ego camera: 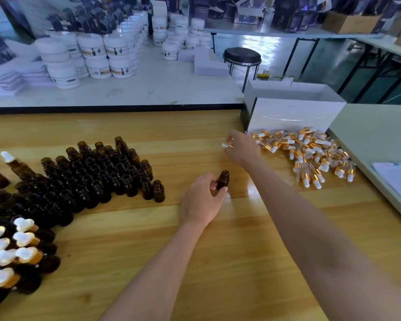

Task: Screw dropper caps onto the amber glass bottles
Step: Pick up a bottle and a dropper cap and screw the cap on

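Observation:
My left hand (203, 198) grips an open amber bottle (223, 180), upright near the middle of the wooden table (229, 251). Farther back, my right hand (241, 148) pinches a dropper cap (227, 145) with a white bulb, beside the pile of gold-and-white dropper caps (310, 154) on the right. Rows of uncapped amber bottles (97, 177) stand at the left. Several capped bottles (12, 249) cluster at the lower left.
A white box (292, 114) stands behind the cap pile. A pale board with paper (384, 158) lies along the right edge. A white table (125, 86) with white jars and a black stool (242, 57) are behind.

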